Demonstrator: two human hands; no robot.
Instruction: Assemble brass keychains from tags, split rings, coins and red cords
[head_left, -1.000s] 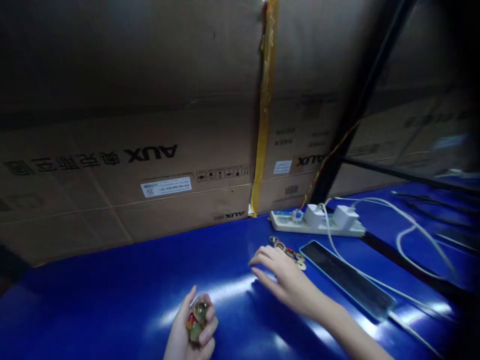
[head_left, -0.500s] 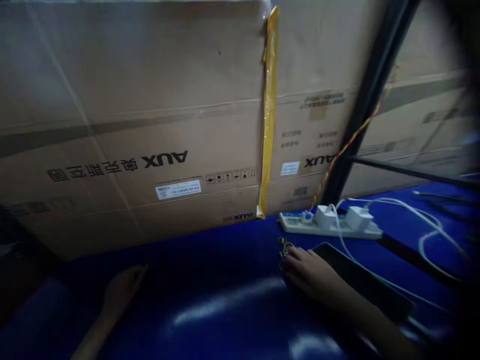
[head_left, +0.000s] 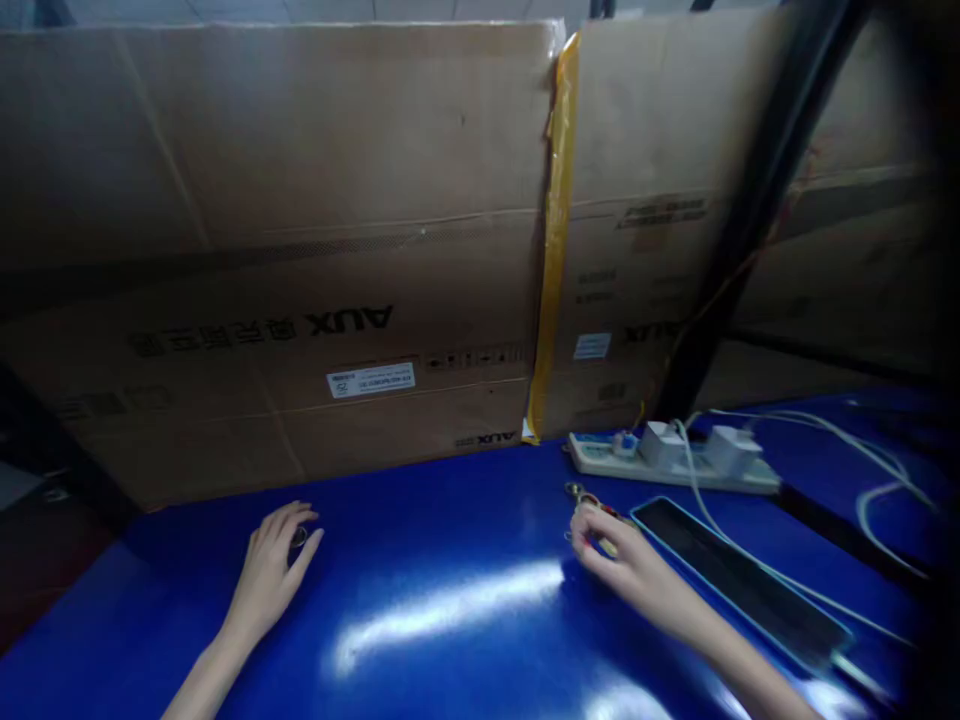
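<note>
Left hand (head_left: 268, 568) has swung from the near middle over to the far left of the glossy blue desk (head_left: 442, 530), and it's palm-down now instead of cupping that small brassy figure with red bits. All I can spot there is a thin round metal ring (head_left: 300, 537) peeking out between thumb and fingers. Fingers are loosely curled, so honestly can't tell if that grip has let go or is hanging on to something. Figure itself isn't visible, maybe under the palm.

Right hand (head_left: 626, 558) went from hovering open to thumb and fingertips bunched together, right at the little metal trinket chain with red pieces (head_left: 591, 499). Pinched or just touched? Can't tell from this angle. The chain is on the right, near the slim dark phone with a light-blue edge (head_left: 739, 580) and on the near side of the white plastic power strip (head_left: 600, 461).

So to my eye the work's now split, hands well apart, something small at each.
</note>
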